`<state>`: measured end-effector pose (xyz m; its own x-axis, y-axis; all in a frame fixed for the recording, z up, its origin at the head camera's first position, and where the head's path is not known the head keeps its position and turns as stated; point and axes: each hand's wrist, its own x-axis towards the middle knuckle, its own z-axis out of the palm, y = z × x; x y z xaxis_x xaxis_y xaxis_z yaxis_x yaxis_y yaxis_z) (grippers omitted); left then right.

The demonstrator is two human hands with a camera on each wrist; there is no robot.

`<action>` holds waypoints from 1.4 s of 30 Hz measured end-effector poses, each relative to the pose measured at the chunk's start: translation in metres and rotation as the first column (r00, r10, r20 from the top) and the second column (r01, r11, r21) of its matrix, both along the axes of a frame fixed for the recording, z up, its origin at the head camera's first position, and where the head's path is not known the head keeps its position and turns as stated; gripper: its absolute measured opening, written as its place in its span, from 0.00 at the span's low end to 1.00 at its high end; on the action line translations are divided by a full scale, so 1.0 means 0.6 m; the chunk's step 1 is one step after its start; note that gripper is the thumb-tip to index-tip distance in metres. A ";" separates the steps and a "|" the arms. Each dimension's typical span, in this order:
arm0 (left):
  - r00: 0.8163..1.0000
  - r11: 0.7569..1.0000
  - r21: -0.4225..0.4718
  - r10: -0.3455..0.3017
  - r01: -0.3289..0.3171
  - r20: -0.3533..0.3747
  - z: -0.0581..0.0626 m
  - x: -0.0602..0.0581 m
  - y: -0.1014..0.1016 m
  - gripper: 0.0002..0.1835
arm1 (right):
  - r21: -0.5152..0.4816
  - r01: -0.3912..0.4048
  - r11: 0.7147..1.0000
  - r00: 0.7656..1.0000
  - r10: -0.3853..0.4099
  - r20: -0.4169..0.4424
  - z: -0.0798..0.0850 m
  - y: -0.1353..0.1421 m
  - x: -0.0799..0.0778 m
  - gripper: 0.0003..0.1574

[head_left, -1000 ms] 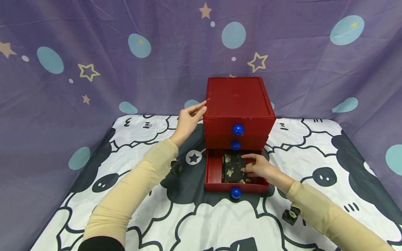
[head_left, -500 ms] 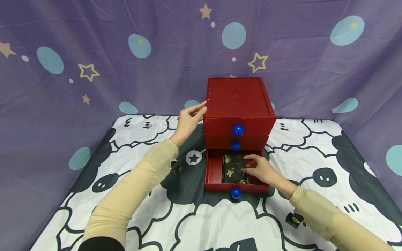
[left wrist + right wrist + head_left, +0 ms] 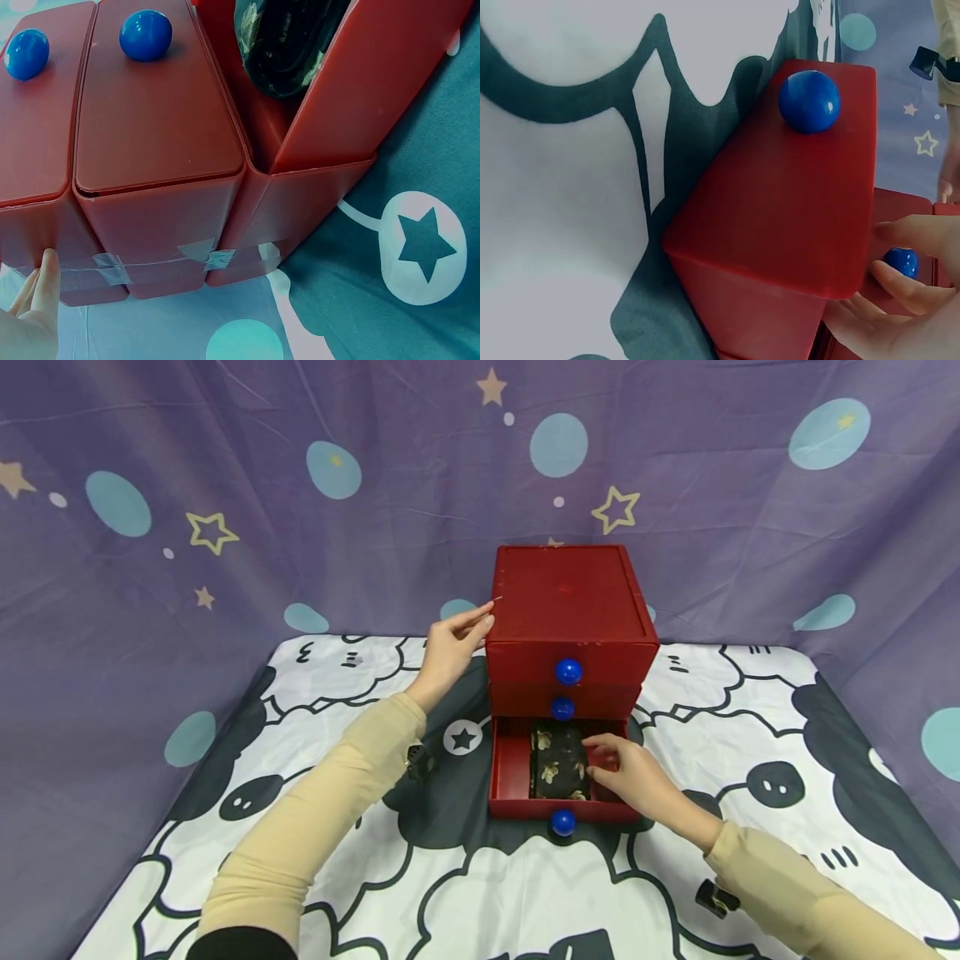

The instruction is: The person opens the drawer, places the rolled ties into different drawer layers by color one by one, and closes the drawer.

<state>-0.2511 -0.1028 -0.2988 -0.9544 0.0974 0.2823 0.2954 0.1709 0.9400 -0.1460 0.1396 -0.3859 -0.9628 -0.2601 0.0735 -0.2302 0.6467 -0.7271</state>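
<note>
A red cabinet (image 3: 566, 597) with stacked drawers and blue knobs stands on the table. Its bottom drawer (image 3: 517, 810) is pulled out, the upper two are closed. In that drawer lies a folded black cloth (image 3: 551, 760) with pale flowers; the left wrist view shows its layered folds. My left hand (image 3: 450, 645) rests straight fingers on the cabinet's left side near the top. My right hand (image 3: 630, 772) hovers over the drawer's right part, fingers loosely bent, tips beside the cloth's right edge; whether they touch it I cannot tell. The right wrist view shows the right hand (image 3: 919, 296) behind the drawer front.
A black-and-white cartoon-print cloth (image 3: 450, 893) covers the table. A purple curtain (image 3: 420, 468) with stars hangs behind the cabinet. Clear tape (image 3: 112, 268) runs along the cabinet's side.
My right hand has drawn back slightly to the right, away from the folded cloth, which lies still in the drawer. My left hand and the cabinet have not moved.
</note>
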 end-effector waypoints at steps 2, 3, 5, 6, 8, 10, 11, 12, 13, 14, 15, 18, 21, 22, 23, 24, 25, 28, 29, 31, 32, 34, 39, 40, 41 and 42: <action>1.000 1.000 0.002 0.001 -0.001 -0.009 -0.009 -0.008 -0.002 0.18 | -0.006 0.000 1.000 1.000 0.000 -0.019 -0.001 0.000 0.004 0.20; 1.000 1.000 -0.001 0.003 -0.003 -0.015 -0.012 -0.010 -0.002 0.18 | -0.007 -0.003 1.000 1.000 0.002 -0.028 -0.002 0.000 0.005 0.20; 1.000 1.000 -0.003 0.005 -0.005 -0.024 -0.014 -0.011 -0.002 0.18 | -0.012 -0.007 1.000 0.999 0.006 -0.042 -0.003 0.000 0.009 0.20; 1.000 1.000 -0.004 0.005 -0.005 -0.027 -0.014 -0.011 -0.002 0.18 | -0.015 -0.010 1.000 0.999 0.010 -0.047 -0.004 0.001 0.011 0.20; 1.000 1.000 -0.008 0.007 -0.008 -0.031 -0.014 -0.011 -0.002 0.18 | -0.017 -0.019 1.000 0.998 0.018 -0.058 -0.004 0.002 0.015 0.20; 0.999 1.000 -0.009 0.008 -0.008 -0.031 -0.014 -0.011 -0.001 0.18 | -0.022 -0.026 0.999 0.997 0.025 -0.072 -0.004 0.002 0.018 0.20; 0.999 1.000 -0.009 0.008 -0.008 -0.032 -0.014 -0.011 -0.001 0.18 | -0.021 -0.029 0.999 0.996 0.028 -0.081 -0.004 0.003 0.020 0.20; 0.999 1.000 -0.009 0.006 -0.007 -0.033 -0.014 -0.011 -0.001 0.18 | -0.020 -0.031 0.999 0.995 0.029 -0.092 -0.005 0.003 0.022 0.20; 0.999 1.000 -0.008 0.006 -0.006 -0.034 -0.013 -0.011 -0.001 0.18 | -0.015 -0.033 0.999 0.994 0.031 -0.105 -0.005 0.003 0.023 0.20; 0.999 1.000 -0.007 0.006 -0.006 -0.034 -0.014 -0.011 -0.001 0.18 | -0.011 -0.033 0.999 0.992 0.032 -0.121 -0.005 0.002 0.025 0.19; 0.999 1.000 -0.007 0.006 -0.006 -0.036 -0.014 -0.011 -0.001 0.18 | -0.006 -0.038 0.999 0.990 0.037 -0.136 -0.005 0.002 0.027 0.19; 0.999 1.000 -0.009 0.007 -0.007 -0.036 -0.014 -0.011 -0.001 0.18 | 0.013 -0.046 0.999 0.982 0.047 -0.181 -0.005 0.002 0.033 0.19; 1.000 1.000 -0.006 0.007 -0.007 -0.027 -0.013 -0.011 -0.001 0.18 | 0.025 -0.065 0.998 0.972 0.069 -0.223 -0.004 0.002 0.040 0.18; 1.000 1.000 -0.002 0.005 -0.005 -0.022 -0.012 -0.010 -0.001 0.18 | 0.027 -0.073 0.997 0.968 0.077 -0.241 -0.004 0.002 0.042 0.18; 1.000 1.000 0.003 0.001 -0.001 -0.017 -0.011 -0.009 -0.001 0.18 | 0.031 -0.080 0.996 0.962 0.086 -0.260 -0.004 0.002 0.044 0.18; 1.000 1.000 0.006 -0.001 0.001 -0.014 -0.006 -0.005 0.000 0.18 | 0.035 -0.088 0.996 0.955 0.094 -0.283 -0.005 0.002 0.046 0.18; 1.000 1.000 0.008 -0.003 0.003 -0.010 -0.002 -0.001 0.000 0.18 | 0.036 -0.097 0.995 0.947 0.103 -0.305 -0.006 0.003 0.048 0.18; 1.000 1.000 0.006 -0.007 0.007 -0.001 0.011 0.011 0.003 0.18 | 0.047 -0.118 0.992 0.916 0.127 -0.381 -0.010 0.003 0.052 0.18; 1.000 1.000 0.005 -0.007 0.007 0.001 0.015 0.014 0.004 0.18 | 0.053 -0.121 0.991 0.905 0.133 -0.405 -0.012 0.003 0.053 0.18; 1.000 1.000 0.001 -0.007 0.007 0.004 0.015 0.014 0.004 0.18 | 0.066 -0.130 0.989 0.883 0.146 -0.446 -0.015 0.002 0.056 0.19; 1.000 1.000 0.001 -0.009 0.009 0.002 0.011 0.009 0.003 0.18 | 0.074 -0.134 0.988 0.872 0.153 -0.465 -0.016 0.002 0.058 0.19; 1.000 1.000 -0.002 -0.007 0.007 -0.009 0.001 0.001 0.002 0.18 | 0.090 -0.142 0.986 0.852 0.168 -0.497 -0.017 0.001 0.061 0.20; 0.999 1.000 -0.004 0.001 -0.002 -0.034 -0.017 -0.014 -0.001 0.18 | 0.119 -0.174 0.977 0.790 0.211 -0.575 -0.019 -0.001 0.068 0.21; 0.999 1.000 -0.004 0.003 -0.003 -0.033 -0.017 -0.014 -0.001 0.18 | 0.123 -0.181 0.976 0.780 0.218 -0.587 -0.020 -0.001 0.070 0.19; 0.999 1.000 -0.002 0.004 -0.004 -0.034 -0.017 -0.014 -0.001 0.18 | 0.125 -0.187 0.974 0.769 0.224 -0.598 -0.022 -0.001 0.071 0.17; 0.999 1.000 -0.002 0.004 -0.004 -0.035 -0.017 -0.014 -0.001 0.18 | 0.132 -0.188 0.973 0.759 0.229 -0.610 -0.024 -0.002 0.072 0.14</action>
<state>-0.2593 -0.1035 -0.3089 -0.9444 0.0941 0.3151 0.3273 0.1740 0.9288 -0.1030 0.1386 -0.4001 -0.6359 -0.4726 0.6102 -0.7495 0.5665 -0.3424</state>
